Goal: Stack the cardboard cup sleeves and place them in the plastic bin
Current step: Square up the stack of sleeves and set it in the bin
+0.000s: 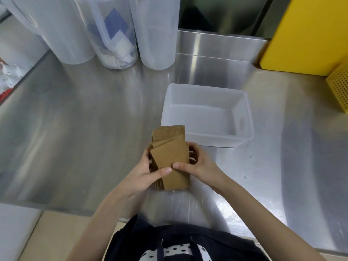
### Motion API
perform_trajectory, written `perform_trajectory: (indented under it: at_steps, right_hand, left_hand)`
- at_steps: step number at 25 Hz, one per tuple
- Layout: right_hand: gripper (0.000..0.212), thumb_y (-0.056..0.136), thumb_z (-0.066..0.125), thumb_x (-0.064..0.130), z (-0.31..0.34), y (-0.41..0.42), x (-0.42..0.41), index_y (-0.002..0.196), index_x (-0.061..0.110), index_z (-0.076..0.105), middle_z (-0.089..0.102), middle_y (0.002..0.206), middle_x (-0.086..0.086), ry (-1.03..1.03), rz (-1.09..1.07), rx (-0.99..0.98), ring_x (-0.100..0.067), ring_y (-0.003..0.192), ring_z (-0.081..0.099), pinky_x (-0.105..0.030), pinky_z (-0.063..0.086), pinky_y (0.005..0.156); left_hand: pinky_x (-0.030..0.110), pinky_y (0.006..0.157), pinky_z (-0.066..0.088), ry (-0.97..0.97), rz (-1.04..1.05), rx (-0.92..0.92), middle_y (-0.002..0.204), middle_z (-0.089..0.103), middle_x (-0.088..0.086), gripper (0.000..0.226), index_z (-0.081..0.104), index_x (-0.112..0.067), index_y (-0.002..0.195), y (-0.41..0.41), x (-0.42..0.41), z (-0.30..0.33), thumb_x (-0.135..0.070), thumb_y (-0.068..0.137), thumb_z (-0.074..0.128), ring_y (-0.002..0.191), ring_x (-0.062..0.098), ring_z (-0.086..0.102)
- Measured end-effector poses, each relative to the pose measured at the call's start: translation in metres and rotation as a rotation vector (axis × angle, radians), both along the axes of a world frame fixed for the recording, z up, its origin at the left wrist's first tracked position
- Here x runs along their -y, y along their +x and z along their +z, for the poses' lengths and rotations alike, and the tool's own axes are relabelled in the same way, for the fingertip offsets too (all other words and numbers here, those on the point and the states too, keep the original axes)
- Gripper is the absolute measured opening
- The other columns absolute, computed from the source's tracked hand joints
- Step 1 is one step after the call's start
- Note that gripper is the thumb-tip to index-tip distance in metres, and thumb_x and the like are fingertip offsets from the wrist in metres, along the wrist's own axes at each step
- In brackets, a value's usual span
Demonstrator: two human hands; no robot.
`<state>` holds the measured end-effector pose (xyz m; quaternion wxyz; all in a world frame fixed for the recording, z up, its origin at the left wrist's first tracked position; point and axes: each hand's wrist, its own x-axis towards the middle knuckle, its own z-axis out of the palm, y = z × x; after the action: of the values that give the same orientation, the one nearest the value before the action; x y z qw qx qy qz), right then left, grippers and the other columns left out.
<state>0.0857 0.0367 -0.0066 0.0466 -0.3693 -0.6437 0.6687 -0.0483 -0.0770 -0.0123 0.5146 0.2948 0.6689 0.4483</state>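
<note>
Both hands, left hand (146,171) and right hand (197,162), are gripping the fanned sleeve stack (169,159) at frame centre; plastic bin (246,117) sitting just beyond, upper right.

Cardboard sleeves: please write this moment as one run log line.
phase: squaring stack | cardboard sleeves: uneven, fanned | left hand: gripping | right hand: gripping | plastic bin: empty

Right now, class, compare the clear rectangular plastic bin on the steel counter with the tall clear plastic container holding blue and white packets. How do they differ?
The clear rectangular plastic bin is low, wide and open-topped; the tall clear plastic container is a narrow upright cylinder. The bin holds nothing, while the container holds blue and white packets. The bin sits near the hands; the container stands at the counter's back. Both are translucent plastic on the steel counter.
</note>
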Motion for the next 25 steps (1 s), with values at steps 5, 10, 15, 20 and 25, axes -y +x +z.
perform_trajectory:
  at_steps: [5,10,15,20,25]
  right_hand:
    - [0.062,0.069,0.076,0.024,-0.002,0.032,-0.01,0.114,0.04,0.037,0.049,0.123,0.007,0.197,-0.079,-0.105,-0.006,0.113,0.05,-0.013,0.044,0.093]
    - [0.06,0.066,0.07,0.032,-0.016,0.048,-0.009,0.114,0.041,0.035,0.049,0.124,0.003,0.278,0.013,-0.086,-0.003,0.113,0.05,-0.002,0.041,0.087]
    - [0.075,0.063,0.069,0.038,-0.031,0.05,-0.005,0.125,0.019,0.032,0.053,0.124,-0.004,0.292,0.126,-0.065,-0.01,0.112,0.054,-0.004,0.04,0.087]
    - [0.08,0.063,0.065,0.04,-0.033,0.045,-0.001,0.129,0.027,0.022,0.049,0.123,0.009,0.247,0.151,-0.075,0.008,0.11,0.05,-0.003,0.037,0.09]
    - [0.078,0.072,0.064,0.028,-0.03,0.04,-0.003,0.134,0.016,0.019,0.042,0.12,0.023,0.301,0.13,-0.108,0.016,0.109,0.047,-0.001,0.035,0.09]
  left_hand:
    - [-0.005,0.077,0.038,0.074,-0.072,-0.069,0.111,0.04,-0.029,0.072,0.015,-0.035,0.125,0.024,-0.024,-0.001,-0.014,0.076,0.063,0.099,-0.019,0.043]
    - [-0.007,0.078,0.033,0.071,-0.202,-0.091,0.116,0.038,-0.029,0.09,-0.001,-0.019,0.14,0.036,-0.028,-0.013,-0.002,0.078,0.061,0.102,-0.03,0.04]
    - [-0.004,0.079,0.037,0.01,-0.246,-0.04,0.116,0.039,-0.025,0.093,-0.01,-0.016,0.141,0.039,-0.024,-0.021,0.002,0.079,0.058,0.098,-0.03,0.044]
    - [-0.001,0.085,0.038,0.037,-0.205,-0.028,0.123,0.036,-0.026,0.101,-0.019,-0.041,0.129,0.041,-0.025,-0.021,0.002,0.079,0.058,0.103,-0.026,0.044]
    - [0.002,0.096,0.033,0.108,-0.167,-0.13,0.137,0.027,-0.018,0.096,-0.014,-0.059,0.115,0.043,-0.03,-0.017,-0.005,0.081,0.058,0.12,-0.009,0.039]
